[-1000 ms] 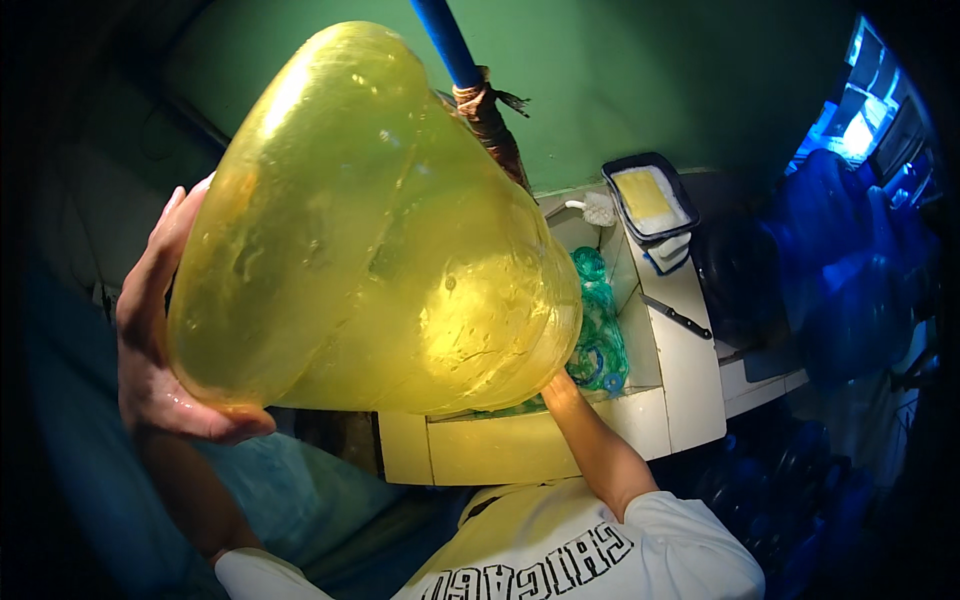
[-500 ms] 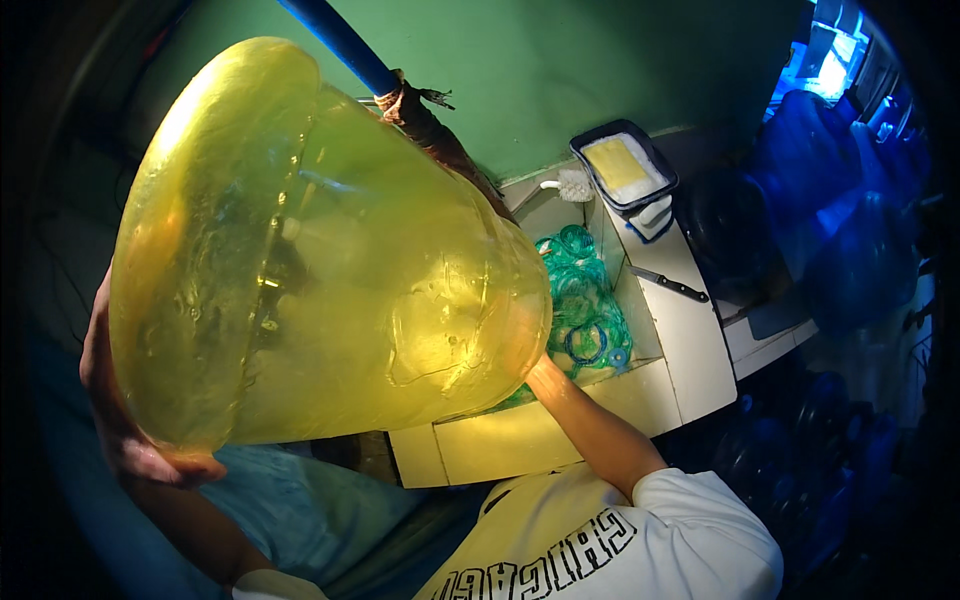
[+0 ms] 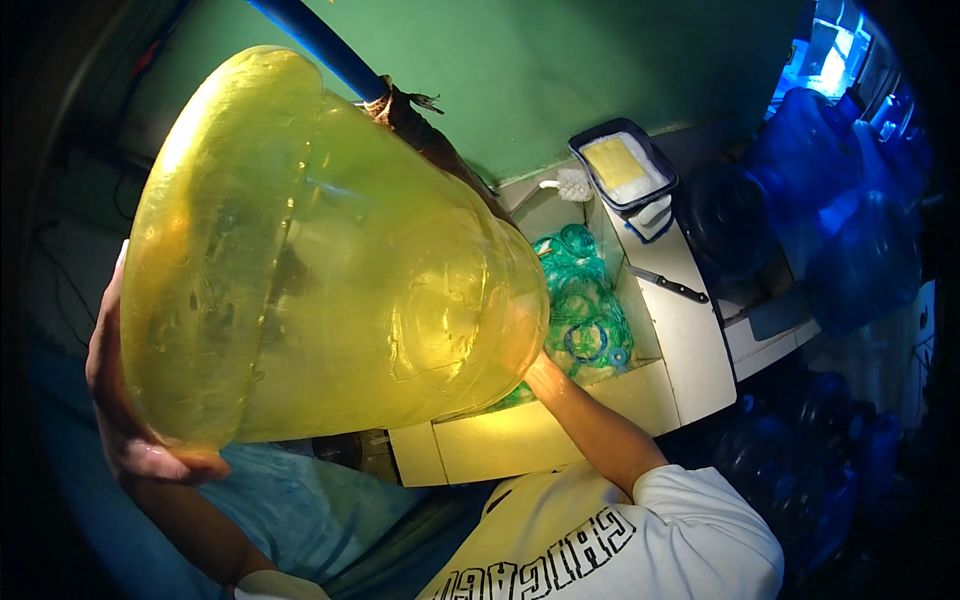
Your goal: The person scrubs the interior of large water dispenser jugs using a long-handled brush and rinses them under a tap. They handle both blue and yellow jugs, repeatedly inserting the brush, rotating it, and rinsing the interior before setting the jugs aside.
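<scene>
Our left hand point(image 3: 111, 405) grips the yellow jug point(image 3: 330, 260) at eight o'clock (right hand point(image 3: 520, 335), we can't tell); slick sides could slip.

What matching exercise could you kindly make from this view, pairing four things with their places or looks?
1. Container
2. Knife
3. Tub
4. Brush

A. lying on pale tiles, black-handled
B. white-bristled
C. translucent yellow, held by the left hand
D. dark-rimmed, a yellow slab inside

Pairs: 1-C, 2-A, 3-D, 4-B
</scene>
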`<move>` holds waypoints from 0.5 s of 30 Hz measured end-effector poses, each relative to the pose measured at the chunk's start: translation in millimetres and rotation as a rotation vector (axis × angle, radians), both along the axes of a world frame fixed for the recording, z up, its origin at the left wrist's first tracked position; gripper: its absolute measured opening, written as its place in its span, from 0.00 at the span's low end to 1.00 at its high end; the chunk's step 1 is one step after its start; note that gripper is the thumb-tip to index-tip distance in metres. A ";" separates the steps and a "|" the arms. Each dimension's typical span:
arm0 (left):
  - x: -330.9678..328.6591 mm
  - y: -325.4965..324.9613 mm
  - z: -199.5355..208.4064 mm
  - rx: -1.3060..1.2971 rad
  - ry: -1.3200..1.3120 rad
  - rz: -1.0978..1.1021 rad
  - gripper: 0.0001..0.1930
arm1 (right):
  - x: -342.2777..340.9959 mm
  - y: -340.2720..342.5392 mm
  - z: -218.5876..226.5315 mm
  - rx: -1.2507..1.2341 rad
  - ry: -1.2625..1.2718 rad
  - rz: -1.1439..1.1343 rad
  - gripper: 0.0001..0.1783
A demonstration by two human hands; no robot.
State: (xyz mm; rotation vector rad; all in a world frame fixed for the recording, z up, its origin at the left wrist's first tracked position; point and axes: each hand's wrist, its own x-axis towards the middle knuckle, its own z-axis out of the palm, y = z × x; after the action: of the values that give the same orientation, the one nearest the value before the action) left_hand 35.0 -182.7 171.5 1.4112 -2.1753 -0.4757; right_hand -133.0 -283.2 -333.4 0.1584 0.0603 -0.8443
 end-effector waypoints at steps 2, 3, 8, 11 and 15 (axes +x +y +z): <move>-3.5 0.3 0.2 -0.028 -0.035 -0.028 0.68 | 0.8 0.7 3.2 -0.008 -0.031 -0.001 0.28; -4.5 0.1 1.5 -0.044 -0.079 -0.017 0.68 | 0.3 1.1 4.7 0.043 0.018 0.023 0.28; -6.9 -15.6 3.4 -0.118 -0.308 -0.158 0.67 | -9.3 3.1 7.4 -0.002 0.042 0.038 0.27; -12.7 -24.8 -3.4 -0.042 -0.218 -0.297 0.64 | -10.5 -0.8 3.2 -0.053 0.076 0.044 0.27; -17.7 -10.2 -26.1 0.085 -0.414 -0.078 0.61 | -16.6 -0.2 -9.0 -0.114 0.144 0.061 0.27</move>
State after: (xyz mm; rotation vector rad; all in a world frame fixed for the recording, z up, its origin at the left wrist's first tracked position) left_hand 17.4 -192.9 145.5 1.5882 -2.5698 -0.3271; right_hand -149.6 -283.4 -342.4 -0.0117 0.1507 -0.7951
